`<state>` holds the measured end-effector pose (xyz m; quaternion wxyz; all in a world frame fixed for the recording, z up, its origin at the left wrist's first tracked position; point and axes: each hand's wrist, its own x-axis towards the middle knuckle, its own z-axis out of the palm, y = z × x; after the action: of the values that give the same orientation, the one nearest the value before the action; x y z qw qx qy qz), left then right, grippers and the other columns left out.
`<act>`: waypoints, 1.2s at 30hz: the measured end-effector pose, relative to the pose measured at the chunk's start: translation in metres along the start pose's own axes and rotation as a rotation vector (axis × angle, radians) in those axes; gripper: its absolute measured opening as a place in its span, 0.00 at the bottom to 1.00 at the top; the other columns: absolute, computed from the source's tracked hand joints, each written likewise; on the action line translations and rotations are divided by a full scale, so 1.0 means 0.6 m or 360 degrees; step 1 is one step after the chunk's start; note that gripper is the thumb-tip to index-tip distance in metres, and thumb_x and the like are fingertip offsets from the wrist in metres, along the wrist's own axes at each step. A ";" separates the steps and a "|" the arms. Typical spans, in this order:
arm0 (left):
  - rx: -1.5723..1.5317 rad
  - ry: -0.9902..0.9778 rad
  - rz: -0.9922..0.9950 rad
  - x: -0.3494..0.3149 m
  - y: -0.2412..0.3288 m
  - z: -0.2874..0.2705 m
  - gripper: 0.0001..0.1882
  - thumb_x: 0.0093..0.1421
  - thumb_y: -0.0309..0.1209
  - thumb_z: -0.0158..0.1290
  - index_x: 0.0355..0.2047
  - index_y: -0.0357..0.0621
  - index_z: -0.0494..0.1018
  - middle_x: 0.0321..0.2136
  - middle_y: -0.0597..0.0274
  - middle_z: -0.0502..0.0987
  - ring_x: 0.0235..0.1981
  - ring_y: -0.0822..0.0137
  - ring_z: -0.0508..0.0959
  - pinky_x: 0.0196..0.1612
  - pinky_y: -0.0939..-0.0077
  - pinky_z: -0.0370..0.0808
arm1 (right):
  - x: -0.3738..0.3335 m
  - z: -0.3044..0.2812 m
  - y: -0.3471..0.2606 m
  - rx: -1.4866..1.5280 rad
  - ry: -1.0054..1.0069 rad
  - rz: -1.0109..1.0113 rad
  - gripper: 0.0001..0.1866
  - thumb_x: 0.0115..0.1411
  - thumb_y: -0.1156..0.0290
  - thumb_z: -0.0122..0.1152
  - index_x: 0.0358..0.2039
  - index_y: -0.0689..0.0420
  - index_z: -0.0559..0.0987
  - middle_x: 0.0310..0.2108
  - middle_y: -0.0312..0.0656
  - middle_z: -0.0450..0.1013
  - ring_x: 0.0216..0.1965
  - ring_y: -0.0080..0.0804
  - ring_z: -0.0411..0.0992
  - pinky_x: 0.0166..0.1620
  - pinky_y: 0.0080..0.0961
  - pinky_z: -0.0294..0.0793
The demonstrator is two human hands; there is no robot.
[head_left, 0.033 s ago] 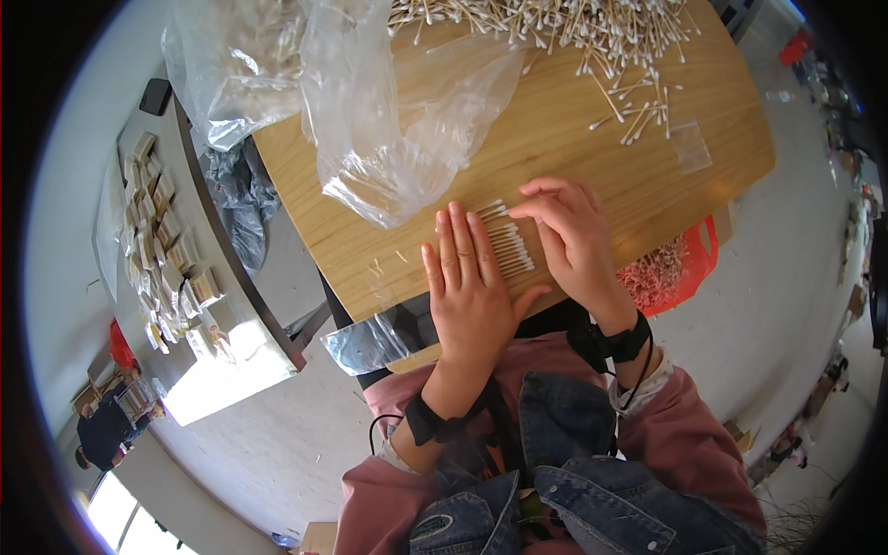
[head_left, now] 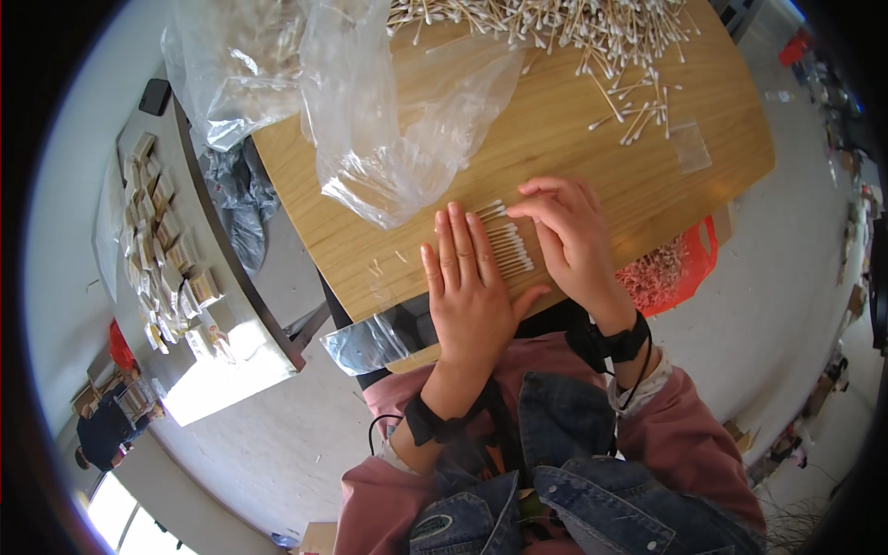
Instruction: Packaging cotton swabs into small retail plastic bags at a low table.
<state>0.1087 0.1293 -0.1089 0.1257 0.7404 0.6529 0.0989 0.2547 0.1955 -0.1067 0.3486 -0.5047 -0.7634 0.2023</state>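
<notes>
My left hand [head_left: 469, 301] lies flat with its fingers stretched over a row of cotton swabs [head_left: 510, 252], covering their left part. The swabs lie side by side on the wooden table [head_left: 555, 139], white tips showing to the right of my fingers. A few swabs [head_left: 493, 210] sit slightly apart at the row's far end. There my right hand [head_left: 575, 231] has a bent forefinger at the tips, its fingers apart and nothing visibly gripped.
A large heap of loose cotton swabs [head_left: 592, 23] covers the far edge. Clear plastic bags [head_left: 398, 129] lie at the far left, a small clear packet [head_left: 690, 147] to the right. A red bag [head_left: 700, 268] stands below the right edge. Small packs [head_left: 166, 231] fill a side table.
</notes>
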 end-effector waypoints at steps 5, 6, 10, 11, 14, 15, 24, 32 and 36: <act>0.0002 -0.0003 0.0003 0.001 0.000 -0.003 0.61 0.53 0.69 0.50 0.67 0.25 0.51 0.69 0.34 0.51 0.72 0.42 0.49 0.70 0.44 0.48 | 0.002 0.000 0.005 -0.0038 -0.0093 -0.0022 0.11 0.53 0.82 0.59 0.34 0.51 0.81 0.43 0.37 0.74 0.42 0.40 0.72 0.45 0.37 0.71; 0.0002 -0.0003 0.0004 0.001 0.000 -0.003 0.61 0.53 0.69 0.50 0.67 0.25 0.51 0.69 0.34 0.51 0.72 0.42 0.49 0.70 0.44 0.48 | 0.006 0.001 0.005 -0.0039 -0.0092 -0.0022 0.11 0.53 0.82 0.59 0.34 0.51 0.81 0.43 0.37 0.74 0.42 0.40 0.72 0.45 0.37 0.71; -0.0008 -0.0013 0.0008 -0.001 -0.001 0.000 0.60 0.53 0.69 0.51 0.67 0.26 0.51 0.69 0.34 0.50 0.72 0.42 0.49 0.70 0.44 0.47 | 0.034 0.010 -0.007 0.0187 -0.0042 0.0082 0.08 0.54 0.80 0.63 0.33 0.52 0.82 0.42 0.38 0.74 0.43 0.39 0.72 0.46 0.35 0.71; -0.0004 -0.0017 0.0007 -0.002 -0.002 0.001 0.61 0.52 0.69 0.51 0.67 0.26 0.51 0.70 0.34 0.50 0.72 0.42 0.49 0.70 0.44 0.47 | 0.037 0.013 -0.008 0.0237 -0.0062 0.0086 0.07 0.54 0.79 0.65 0.32 0.53 0.83 0.42 0.39 0.74 0.45 0.39 0.71 0.47 0.34 0.71; -0.0021 -0.0031 -0.0005 -0.001 0.002 -0.001 0.61 0.52 0.68 0.52 0.68 0.26 0.50 0.70 0.35 0.49 0.72 0.42 0.48 0.70 0.44 0.47 | 0.043 0.012 0.007 0.0065 -0.0100 -0.0071 0.07 0.52 0.77 0.69 0.32 0.53 0.83 0.42 0.39 0.74 0.45 0.39 0.71 0.47 0.34 0.71; -0.0018 -0.0031 -0.0006 -0.001 0.002 -0.002 0.61 0.52 0.68 0.52 0.68 0.26 0.50 0.70 0.35 0.49 0.72 0.42 0.48 0.70 0.44 0.47 | 0.044 0.013 0.014 0.0068 -0.0100 -0.0071 0.07 0.52 0.77 0.69 0.32 0.53 0.83 0.42 0.39 0.74 0.45 0.39 0.71 0.47 0.34 0.71; -0.0381 -0.0022 0.0014 -0.037 -0.030 -0.018 0.62 0.53 0.66 0.54 0.71 0.31 0.42 0.70 0.38 0.50 0.72 0.45 0.51 0.69 0.36 0.41 | 0.009 -0.024 0.011 0.0315 0.0155 0.0314 0.13 0.61 0.77 0.61 0.47 0.57 0.79 0.51 0.44 0.73 0.53 0.42 0.71 0.55 0.38 0.70; -0.2330 0.0595 -0.0520 0.000 -0.019 -0.030 0.43 0.69 0.62 0.34 0.73 0.45 0.43 0.71 0.45 0.50 0.73 0.54 0.50 0.74 0.60 0.43 | -0.051 0.028 -0.044 0.1351 0.0205 0.0468 0.24 0.74 0.65 0.42 0.65 0.67 0.61 0.65 0.52 0.60 0.67 0.41 0.58 0.69 0.37 0.57; -0.2477 0.0606 -0.0455 0.002 -0.007 -0.021 0.44 0.69 0.62 0.35 0.73 0.44 0.43 0.71 0.44 0.50 0.73 0.54 0.49 0.74 0.61 0.43 | -0.042 0.040 -0.061 0.1370 0.0152 0.0521 0.24 0.74 0.66 0.42 0.64 0.67 0.62 0.65 0.52 0.60 0.67 0.39 0.59 0.69 0.34 0.56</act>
<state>0.1009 0.1315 -0.0985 0.5025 0.3210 0.4955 0.6316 0.2199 0.1586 -0.1070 0.5247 -0.4369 -0.5033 0.5296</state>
